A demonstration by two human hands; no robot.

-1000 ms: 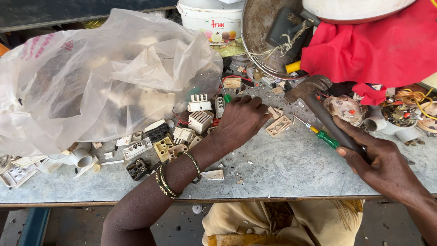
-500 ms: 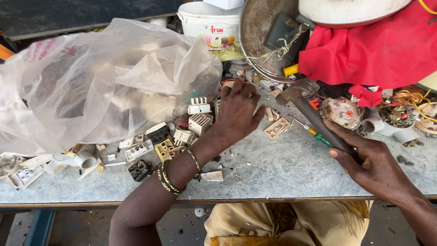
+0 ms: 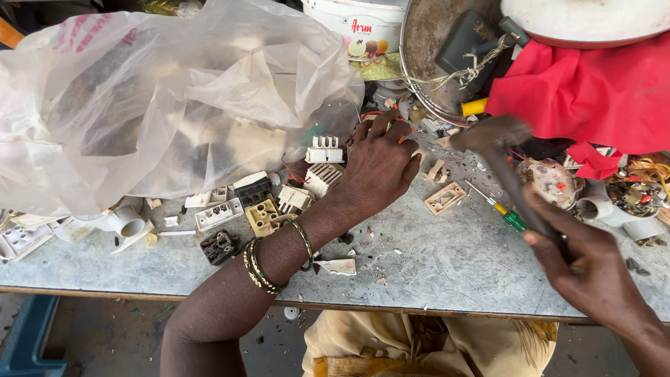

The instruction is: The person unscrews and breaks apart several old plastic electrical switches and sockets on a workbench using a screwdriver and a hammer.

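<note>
Right hand (image 3: 593,272) clenches a raised hammer (image 3: 492,134) — left hand (image 3: 377,167) pins something hidden — a skewed blow could catch those fingers.

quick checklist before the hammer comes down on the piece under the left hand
1. Right hand grips hammer handle: ok.
2. Hammer head raised above the table: ok, though blurred.
3. Left hand fingers clear of the strike spot: not ok, they cover it.
4. Piece under the left hand visible: cannot tell, hidden.
5. Green screwdriver out of the way: not ok, lies beside the hammer handle.
6. Plastic bag clear of the hand: ok.
</note>
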